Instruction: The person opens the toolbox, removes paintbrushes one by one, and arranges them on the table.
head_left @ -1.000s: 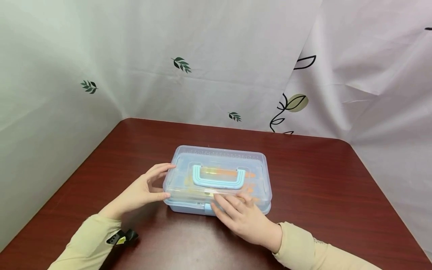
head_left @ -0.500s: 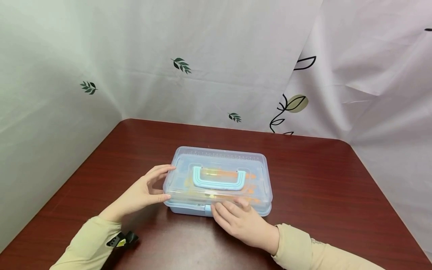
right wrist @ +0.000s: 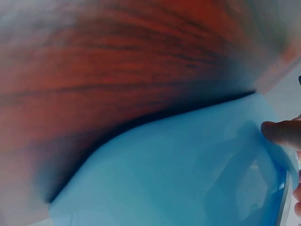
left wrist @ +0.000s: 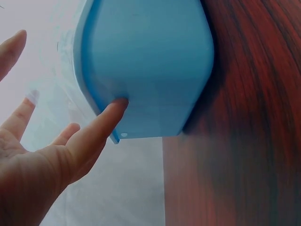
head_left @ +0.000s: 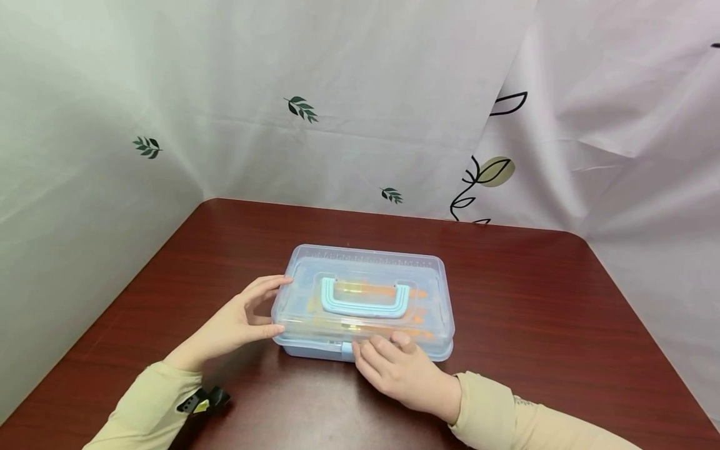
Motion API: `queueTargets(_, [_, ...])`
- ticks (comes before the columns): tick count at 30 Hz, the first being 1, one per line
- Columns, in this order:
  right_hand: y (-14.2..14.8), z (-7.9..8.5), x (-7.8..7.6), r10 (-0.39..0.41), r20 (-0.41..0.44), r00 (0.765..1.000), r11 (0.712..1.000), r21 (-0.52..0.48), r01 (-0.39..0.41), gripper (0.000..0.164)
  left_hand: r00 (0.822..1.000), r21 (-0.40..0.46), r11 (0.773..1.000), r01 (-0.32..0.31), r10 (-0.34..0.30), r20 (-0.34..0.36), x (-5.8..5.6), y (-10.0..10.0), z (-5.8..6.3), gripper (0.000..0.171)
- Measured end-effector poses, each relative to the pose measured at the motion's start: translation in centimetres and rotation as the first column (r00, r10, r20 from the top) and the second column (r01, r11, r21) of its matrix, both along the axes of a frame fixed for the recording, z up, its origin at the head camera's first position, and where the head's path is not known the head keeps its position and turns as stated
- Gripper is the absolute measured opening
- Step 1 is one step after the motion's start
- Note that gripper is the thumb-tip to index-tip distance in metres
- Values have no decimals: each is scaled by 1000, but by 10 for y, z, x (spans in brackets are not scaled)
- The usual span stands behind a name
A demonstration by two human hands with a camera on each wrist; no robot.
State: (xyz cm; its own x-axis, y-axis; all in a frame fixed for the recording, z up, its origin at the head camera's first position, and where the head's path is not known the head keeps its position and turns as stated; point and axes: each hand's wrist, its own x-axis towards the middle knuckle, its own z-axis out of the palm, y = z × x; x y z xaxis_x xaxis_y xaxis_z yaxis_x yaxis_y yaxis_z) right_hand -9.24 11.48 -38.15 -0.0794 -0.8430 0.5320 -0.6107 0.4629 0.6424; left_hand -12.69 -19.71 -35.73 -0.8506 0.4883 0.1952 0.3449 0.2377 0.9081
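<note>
A plastic storage box (head_left: 309, 265) with a clear lid and a blue base stands closed on the table, its light-blue carry handle (head_left: 365, 309) folded flat. Orange and yellow things (head_left: 416, 315) show blurred through the lid. My left hand (head_left: 230, 322) spreads over the box's left end, thumb near the front corner and fingers at the lid's edge. In the left wrist view one fingertip touches the blue end wall (left wrist: 150, 66). At the front, my right hand (head_left: 402, 378) pinches the light-blue latch (head_left: 347, 352). From the right wrist, a fingertip (right wrist: 277, 133) lies on that front side.
The dark red wooden table (head_left: 534, 312) reaches back to a white curtain (head_left: 360, 150) with leaf prints. A black strap (head_left: 205, 400) sits at the left sleeve.
The right hand has drawn slightly down and toward the person, its fingers moving off the lid's front edge and curling at the latch. The left hand and the box stay nearly still.
</note>
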Motion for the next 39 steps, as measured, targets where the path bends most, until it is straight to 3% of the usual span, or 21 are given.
queueTargets(6, [-1, 2, 2, 2, -5, 1000, 1000, -2, -2, 29, 1000, -13, 1000, -12, 12, 20, 2, 0, 1, 68])
queueTargets(16, [1, 1, -3, 71, -13, 997, 997, 13, -71, 31, 1000, -18, 1000, -12, 12, 17, 2, 0, 0, 68])
queueTargets(25, [-3, 31, 5, 101, -58, 993, 994, 36, -99, 36, 1000, -11, 1000, 2, -2, -7, 2, 0, 0, 67])
queueTargets(39, [-7, 32, 3, 139, -82, 987, 990, 13, -138, 34, 999, -20, 1000, -16, 17, 49, 1, -1, 1, 69])
